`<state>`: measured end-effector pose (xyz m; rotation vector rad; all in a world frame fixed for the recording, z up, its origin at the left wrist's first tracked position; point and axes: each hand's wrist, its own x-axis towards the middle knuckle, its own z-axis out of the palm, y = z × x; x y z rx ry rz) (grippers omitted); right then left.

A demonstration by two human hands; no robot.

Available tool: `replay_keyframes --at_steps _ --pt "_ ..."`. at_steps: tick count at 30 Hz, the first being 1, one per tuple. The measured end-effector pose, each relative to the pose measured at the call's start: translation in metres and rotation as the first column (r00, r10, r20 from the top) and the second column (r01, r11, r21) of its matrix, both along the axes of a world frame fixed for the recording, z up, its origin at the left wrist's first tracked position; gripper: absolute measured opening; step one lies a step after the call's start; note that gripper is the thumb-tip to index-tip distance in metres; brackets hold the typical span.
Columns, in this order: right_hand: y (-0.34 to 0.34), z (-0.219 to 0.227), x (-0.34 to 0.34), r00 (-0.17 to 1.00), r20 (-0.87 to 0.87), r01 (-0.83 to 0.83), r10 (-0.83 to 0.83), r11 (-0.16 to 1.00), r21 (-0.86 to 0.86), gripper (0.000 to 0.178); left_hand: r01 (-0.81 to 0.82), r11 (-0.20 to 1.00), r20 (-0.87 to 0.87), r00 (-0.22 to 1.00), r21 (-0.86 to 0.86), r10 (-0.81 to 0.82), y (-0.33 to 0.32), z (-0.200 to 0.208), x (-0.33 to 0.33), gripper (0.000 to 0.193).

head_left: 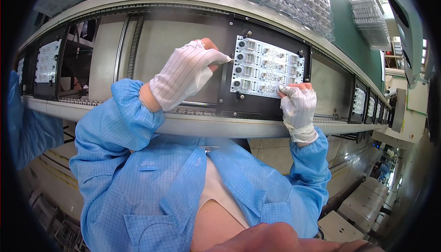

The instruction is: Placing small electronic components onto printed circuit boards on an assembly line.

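A white circuit board panel [268,68] with rows of components and black round parts down its left side lies on a black carrier plate [226,93]. My left hand [183,72], in a white striped glove with some bare fingertips, reaches to the plate just left of the panel. Its fingers are drawn together, and anything between the tips is too small to make out. At the panel's lower right corner, my gloved right hand [299,107] is curled closed with its fingertips over the board. What it pinches, if anything, is hidden.
The carrier sits on a conveyor with a metal front rail [193,121]. More boards on carriers stand to the left [47,61] and right [359,100]. Clear plastic trays [289,3] and a tray stack [370,22] lie beyond the far rail. Another person's blue sleeve [39,134] shows at left.
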<state>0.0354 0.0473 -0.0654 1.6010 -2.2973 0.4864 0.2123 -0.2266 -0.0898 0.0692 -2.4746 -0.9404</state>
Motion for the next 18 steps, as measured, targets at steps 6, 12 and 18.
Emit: replay_keyframes --at_steps 6,12,18 --pt "0.011 0.000 -0.011 1.000 0.015 -0.027 0.026 1.000 0.009 0.014 0.020 1.000 0.001 1.000 -0.009 -0.020 0.007 0.003 -0.006 0.030" --pt "0.010 0.002 -0.005 0.986 -0.160 -0.028 0.039 0.997 0.067 0.018 0.023 0.999 0.015 1.000 -0.037 -0.022 0.008 0.003 -0.004 0.025" --pt "0.015 -0.005 -0.008 1.000 -0.017 -0.016 0.017 0.998 0.059 0.015 0.038 0.999 0.023 0.999 -0.036 -0.037 0.005 0.000 -0.003 0.032"
